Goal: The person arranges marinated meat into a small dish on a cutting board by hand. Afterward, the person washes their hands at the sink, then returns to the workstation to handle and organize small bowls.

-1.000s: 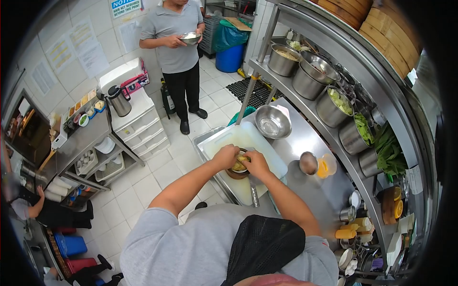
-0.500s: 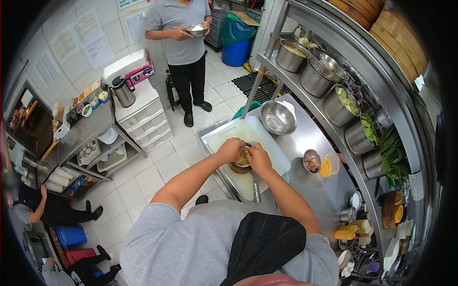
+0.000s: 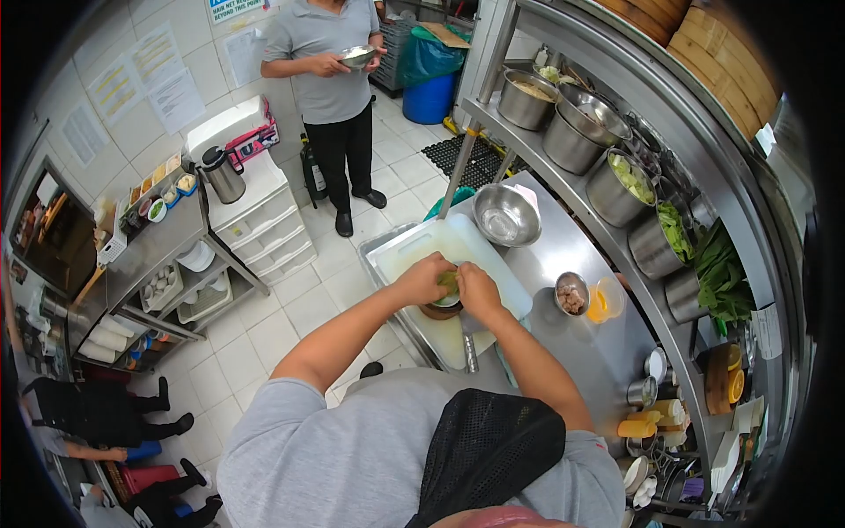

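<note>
My left hand [image 3: 431, 278] and my right hand [image 3: 478, 290] meet over a small bowl [image 3: 448, 300] with yellow-green food [image 3: 448, 283] in it. Both have curled, closed fingers at the bowl's far edge; what they pinch is hidden. Under the bowl shows a brown round base [image 3: 431, 311], on a white cutting board [image 3: 412, 261] laid in a metal tray. A cleaver-like tool with a metal handle [image 3: 470, 354] lies beside the bowl, below my right hand.
A steel bowl [image 3: 506, 231] stands beyond the board. To the right are a bowl of meat pieces [image 3: 572, 299] and a tub with orange contents [image 3: 607, 300]. Pots of greens [image 3: 619, 189] line the shelf. A person [image 3: 330, 66] holding a metal bowl [image 3: 356, 57] stands ahead.
My hands stay over the small bowl; a dark curved edge seen between them earlier is now hidden, and more green shows. At far left, another person has shifted. The view has moved slightly.
</note>
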{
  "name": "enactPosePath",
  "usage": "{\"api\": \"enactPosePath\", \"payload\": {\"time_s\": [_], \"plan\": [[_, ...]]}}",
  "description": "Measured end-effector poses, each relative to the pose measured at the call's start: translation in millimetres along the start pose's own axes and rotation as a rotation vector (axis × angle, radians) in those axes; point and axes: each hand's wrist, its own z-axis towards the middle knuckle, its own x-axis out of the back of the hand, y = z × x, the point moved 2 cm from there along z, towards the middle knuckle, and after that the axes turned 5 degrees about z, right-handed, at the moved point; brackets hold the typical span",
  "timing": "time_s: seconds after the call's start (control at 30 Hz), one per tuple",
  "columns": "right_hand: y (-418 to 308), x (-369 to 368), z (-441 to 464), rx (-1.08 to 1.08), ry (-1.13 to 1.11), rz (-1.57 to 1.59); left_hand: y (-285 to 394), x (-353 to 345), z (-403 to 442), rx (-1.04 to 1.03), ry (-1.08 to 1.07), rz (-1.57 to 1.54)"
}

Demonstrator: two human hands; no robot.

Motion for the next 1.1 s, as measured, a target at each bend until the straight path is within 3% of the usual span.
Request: {"api": "enactPosePath", "payload": {"time_s": [0.2, 0.33, 0.4, 0.53, 0.7, 0.83, 0.9, 1.1], "plan": [[-4, 1, 3, -0.167, -0.102, 0.101, 3, -13, -9, 0.037, 0.003, 0.092], [0, -3, 2, -0.150, -0.111, 0.127, -3, -17, -12, 0.032, 0.054, 0.109], [-1, -1, 2, 0.001, -0.023, 0.188, -7, -17, -10, 0.066, 0.049, 0.125], [-10, 7, -9, -0.001, -0.045, 0.250, -18, -17, -7, 0.138, 0.100, 0.013], [-6, 1, -11, 0.054, -0.017, 0.067, -11, -15, -8, 0.299, -0.020, -0.118], [-7, 1, -5, 0.038, 0.023, 0.056, 14, -1, -15, 0.150, 0.078, -0.182], [-9, 6, -1, 0.029, -0.002, 0.103, 20, 0, -16, 0.064, 0.152, 0.013], [-3, 2, 7, -0.058, -0.007, 0.402, -9, -8, -15, 0.171, 0.080, 0.093]]}}
